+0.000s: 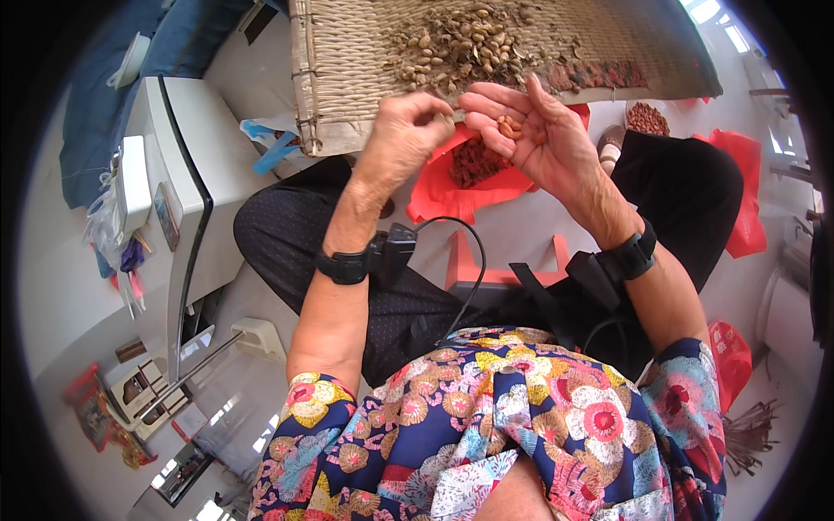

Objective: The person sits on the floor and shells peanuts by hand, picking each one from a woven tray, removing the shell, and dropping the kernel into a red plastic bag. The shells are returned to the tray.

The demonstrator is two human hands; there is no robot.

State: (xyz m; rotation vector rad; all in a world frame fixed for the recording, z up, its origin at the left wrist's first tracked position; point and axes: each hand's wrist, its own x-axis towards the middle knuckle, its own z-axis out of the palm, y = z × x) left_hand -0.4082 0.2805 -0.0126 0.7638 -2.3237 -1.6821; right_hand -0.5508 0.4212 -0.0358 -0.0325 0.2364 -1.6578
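My left hand (417,127) is pinched at the fingertips around a small pale piece, which looks like peanut shell and is mostly hidden. Close on its right, my right hand (541,133) is turned palm up, with several reddish shelled peanuts (509,127) on its fingers and palm. Beyond both hands, unshelled peanuts (462,45) and shell bits lie heaped on a woven mat (345,78). Beneath the hands an open red bag (449,198) contains dark red pieces (479,163), whose kind I cannot tell.
A container of reddish peanuts (647,119) stands beyond my right knee. A blue and white plastic bag (270,140) is left of the mat's corner. A white cabinet (179,143) stands at left. Between my legs is an orange-pink stool frame (462,260); a cable hangs from my left wrist.
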